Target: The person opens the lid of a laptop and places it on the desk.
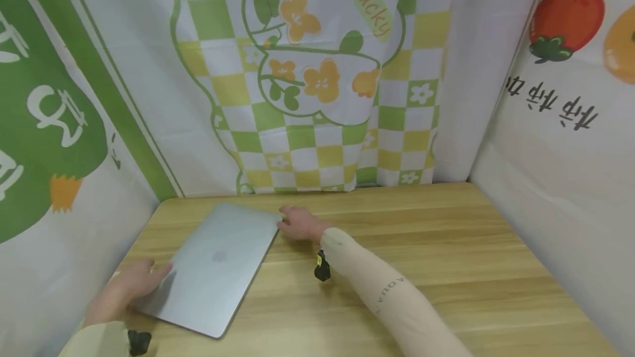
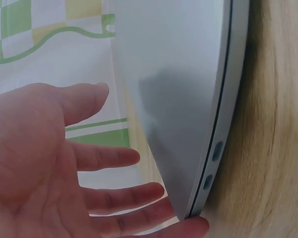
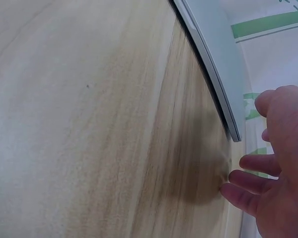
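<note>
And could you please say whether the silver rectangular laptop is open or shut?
Shut: the silver laptop has its lid flat against the base, a dark seam between.

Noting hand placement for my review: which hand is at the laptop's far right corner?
The right hand; the left hand is instead at the left side of the laptop, nearer the head camera.

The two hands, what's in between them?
The closed silver laptop lies between the left hand and the right hand; the head view shows it.
</note>
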The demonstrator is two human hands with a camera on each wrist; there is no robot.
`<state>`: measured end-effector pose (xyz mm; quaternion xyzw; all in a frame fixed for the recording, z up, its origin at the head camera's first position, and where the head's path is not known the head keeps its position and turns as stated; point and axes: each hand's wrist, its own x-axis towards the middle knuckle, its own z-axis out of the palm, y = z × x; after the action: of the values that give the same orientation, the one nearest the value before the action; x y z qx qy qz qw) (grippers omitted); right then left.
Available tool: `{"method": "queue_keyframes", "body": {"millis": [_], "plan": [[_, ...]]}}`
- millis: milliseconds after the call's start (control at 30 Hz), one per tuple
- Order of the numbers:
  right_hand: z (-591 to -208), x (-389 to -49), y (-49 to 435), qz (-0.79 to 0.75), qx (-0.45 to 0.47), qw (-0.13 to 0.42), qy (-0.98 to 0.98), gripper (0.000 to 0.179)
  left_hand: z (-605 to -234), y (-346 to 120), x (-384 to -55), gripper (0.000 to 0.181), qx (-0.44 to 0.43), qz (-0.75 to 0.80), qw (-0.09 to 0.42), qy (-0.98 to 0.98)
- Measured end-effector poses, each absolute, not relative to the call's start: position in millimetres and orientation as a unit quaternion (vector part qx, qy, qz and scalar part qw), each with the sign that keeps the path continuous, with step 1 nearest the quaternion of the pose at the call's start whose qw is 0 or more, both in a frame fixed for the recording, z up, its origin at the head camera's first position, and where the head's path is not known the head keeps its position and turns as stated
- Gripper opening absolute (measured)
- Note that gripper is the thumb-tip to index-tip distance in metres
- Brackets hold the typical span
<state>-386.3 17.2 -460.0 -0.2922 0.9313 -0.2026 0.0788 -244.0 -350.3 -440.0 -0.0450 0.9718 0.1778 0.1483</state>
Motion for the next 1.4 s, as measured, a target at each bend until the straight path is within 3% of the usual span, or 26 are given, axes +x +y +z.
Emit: {"method": "queue_keyframes", "body": {"millis": [267,633,1400], "plan": [[-462,-389,11,-0.178,-0.295,0.072,0.936,0.054,-444,-346,-241,0.063,-0.067,0.189,0.138,0.970],[-463,-387,3,-0.167,-0.298,0.076,0.937,0.051,-444,-339,-234,0.069,-0.086,0.223,0.152,0.959],[-465,-385,-13,-0.183,-0.258,0.062,0.947,0.053,-450,-341,-237,0.062,-0.059,0.189,0.109,0.974]]}}
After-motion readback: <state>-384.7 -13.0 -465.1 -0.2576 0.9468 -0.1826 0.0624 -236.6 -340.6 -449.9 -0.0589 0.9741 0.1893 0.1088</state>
